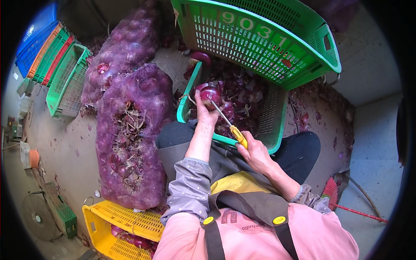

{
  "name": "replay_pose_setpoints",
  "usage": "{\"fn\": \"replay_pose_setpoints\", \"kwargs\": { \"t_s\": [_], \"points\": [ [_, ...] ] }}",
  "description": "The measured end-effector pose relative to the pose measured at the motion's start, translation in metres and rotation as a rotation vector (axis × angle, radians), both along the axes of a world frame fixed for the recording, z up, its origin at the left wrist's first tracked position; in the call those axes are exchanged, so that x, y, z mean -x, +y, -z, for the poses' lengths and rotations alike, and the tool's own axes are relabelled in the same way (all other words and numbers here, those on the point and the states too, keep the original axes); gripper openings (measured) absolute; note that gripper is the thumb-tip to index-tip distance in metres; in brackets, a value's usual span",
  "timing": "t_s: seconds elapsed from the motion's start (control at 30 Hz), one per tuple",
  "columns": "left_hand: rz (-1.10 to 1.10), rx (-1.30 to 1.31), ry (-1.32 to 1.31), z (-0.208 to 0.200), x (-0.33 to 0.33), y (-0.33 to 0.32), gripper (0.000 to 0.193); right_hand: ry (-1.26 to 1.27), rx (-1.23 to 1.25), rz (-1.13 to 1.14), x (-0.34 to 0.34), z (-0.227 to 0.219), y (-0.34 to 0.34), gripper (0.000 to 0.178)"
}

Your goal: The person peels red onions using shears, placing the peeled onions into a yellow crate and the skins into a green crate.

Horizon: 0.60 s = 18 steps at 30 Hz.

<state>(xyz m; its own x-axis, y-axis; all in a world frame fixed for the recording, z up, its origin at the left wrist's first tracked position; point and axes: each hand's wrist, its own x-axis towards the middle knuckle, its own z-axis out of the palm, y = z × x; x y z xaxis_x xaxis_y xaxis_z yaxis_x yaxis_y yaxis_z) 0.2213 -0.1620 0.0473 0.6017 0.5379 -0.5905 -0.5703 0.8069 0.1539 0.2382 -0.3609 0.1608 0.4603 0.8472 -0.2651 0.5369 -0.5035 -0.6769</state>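
My left hand (205, 110) is closed around a red onion (210, 95), holding it up over a green crate (277, 130) between my knees. In my right hand (256, 152) is a knife (238, 134) with a yellow handle and a narrow metal blade. The blade's tip is at the onion's lower right side; whether it cuts in, I cannot tell. Loose onion skins and several onions (228, 112) lie in the crate below. Beside my left knee, an open purple mesh sack (151, 99) shows onions (125, 162) with dry roots and tops.
A second full mesh sack (130, 43) lies behind the first. A large green crate (260, 47) stands tilted beyond the skins. Stacked crates (69, 82) are at far left. Near my left elbow, a yellow crate (125, 221) holds onions. A red broom (331, 190) lies at right.
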Motion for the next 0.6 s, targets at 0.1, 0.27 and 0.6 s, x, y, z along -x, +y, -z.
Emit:
{"fn": "replay_pose_setpoints", "kwargs": {
  "t_s": [0.1, 0.27, 0.6],
  "points": [
    [-0.019, 0.0, 0.045, -0.005, 0.0, -0.001, 0.075, -0.057, 0.021, -0.002, 0.001, 0.006, -0.001, 0.037],
    [0.04, -0.132, 0.035, 0.002, 0.002, 0.008, 0.064, -0.078, 0.068, 0.076, -0.019, 0.024, -0.022, 0.039],
    [0.099, 0.083, 0.042, -0.005, -0.003, 0.011, 0.072, -0.013, -0.001, -0.03, -0.013, -0.01, -0.012, 0.038]
  ]
}}
